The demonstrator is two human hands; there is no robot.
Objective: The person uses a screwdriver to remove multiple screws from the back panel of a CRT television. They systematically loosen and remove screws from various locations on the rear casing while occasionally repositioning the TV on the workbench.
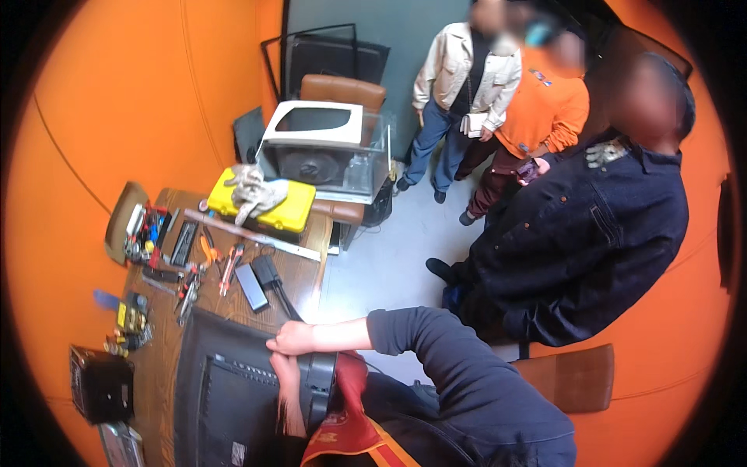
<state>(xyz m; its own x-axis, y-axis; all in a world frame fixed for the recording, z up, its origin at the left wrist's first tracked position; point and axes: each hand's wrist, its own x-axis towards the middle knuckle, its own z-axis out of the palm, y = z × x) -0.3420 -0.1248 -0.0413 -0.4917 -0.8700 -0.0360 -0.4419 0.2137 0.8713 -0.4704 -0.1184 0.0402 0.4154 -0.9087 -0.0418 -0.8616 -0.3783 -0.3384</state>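
Slotted black plastic panel lay on wood-grained bench, right hand and left hand together near its edge, width of either grip impossible to tell, with smooth grey box, jumbled tools and yellow case under crumpled gloves crowding beyond.

Bright light washes the pale floor around us, glaring whitest by the surface edge. The hands catch it; the black panel sits dim. Blur smears people's heads, and the orange walls curve into a black, rounded rim.
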